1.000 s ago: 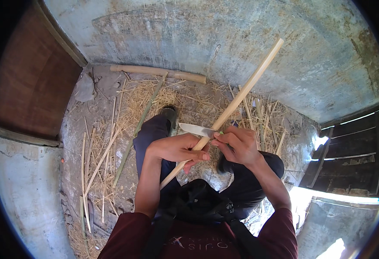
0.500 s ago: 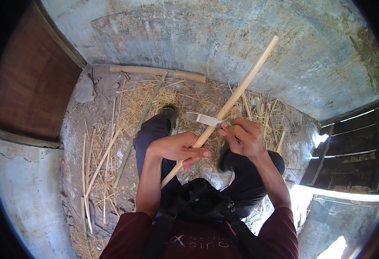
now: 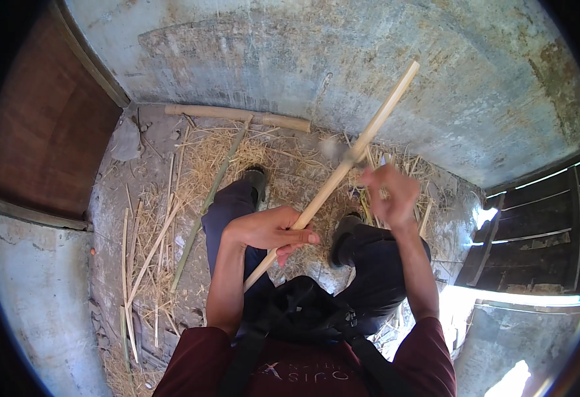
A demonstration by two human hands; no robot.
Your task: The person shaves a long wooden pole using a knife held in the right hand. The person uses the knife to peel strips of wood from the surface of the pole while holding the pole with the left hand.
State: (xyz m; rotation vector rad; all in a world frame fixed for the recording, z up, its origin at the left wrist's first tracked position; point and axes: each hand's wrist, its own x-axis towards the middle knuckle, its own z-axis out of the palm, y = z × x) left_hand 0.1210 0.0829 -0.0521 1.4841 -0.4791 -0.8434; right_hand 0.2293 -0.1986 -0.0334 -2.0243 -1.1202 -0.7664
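Observation:
A long pale bamboo strip (image 3: 387, 106) slants up and to the right from my lap toward the wall. My left hand (image 3: 269, 230) is closed round its lower part, thumb lying across it. Farther along the strip, my right hand (image 3: 392, 193) is blurred by motion. It grips a knife whose smeared blade (image 3: 333, 150) crosses the strip and shows on its left side. The knife's handle is hidden in my fingers.
Straw-like shavings (image 3: 217, 155) cover the floor around my boots. A green bamboo strip (image 3: 212, 198) and several thin pale strips (image 3: 164, 233) lie to the left. A thick bamboo pole (image 3: 237, 116) rests along the foot of the stained wall (image 3: 250, 59). Dark slatted boards (image 3: 535, 228) stand at right.
My right hand has moved the knife up along the strip, away from my left hand. The left hand keeps its grip, and the strip's far end has shifted slightly down and left.

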